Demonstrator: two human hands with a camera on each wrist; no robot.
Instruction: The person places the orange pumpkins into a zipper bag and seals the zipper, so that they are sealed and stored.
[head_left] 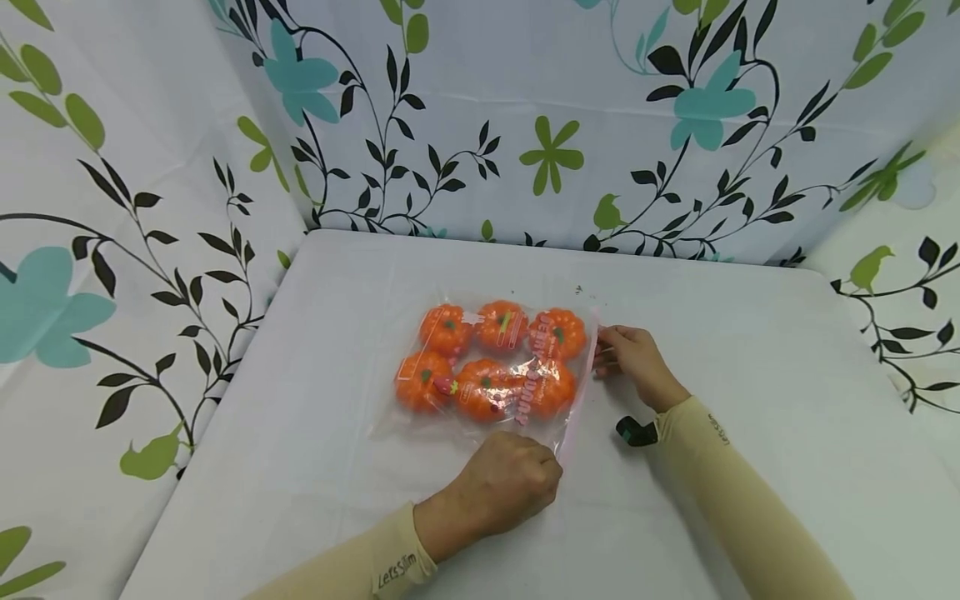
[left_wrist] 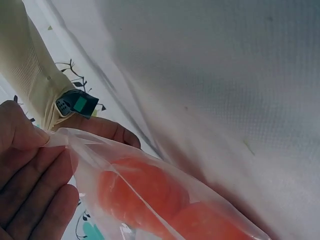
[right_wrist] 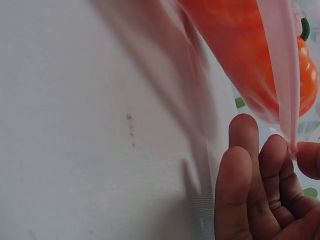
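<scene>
A clear plastic zip bag (head_left: 465, 425) with pink printing and a pink zip edge (right_wrist: 291, 75) lies on the white table. Inside it are several small orange toy pumpkins (head_left: 487, 387) in two rows, some with a green stem showing. My left hand (head_left: 498, 483) pinches the bag's near right corner between thumb and fingers, as the left wrist view shows. At the far end of the zip edge, my right hand (head_left: 633, 358) pinches the other corner with thumb and fingertips. In the right wrist view its other fingers (right_wrist: 243, 135) extend beside the bag.
The white-covered table (head_left: 300, 467) stretches around the bag. A floral curtain (head_left: 465, 100) hangs behind and at both sides. A small dark camera (head_left: 636, 431) is worn on the right wrist. Small dark specks (head_left: 579, 290) mark the cloth beyond the bag.
</scene>
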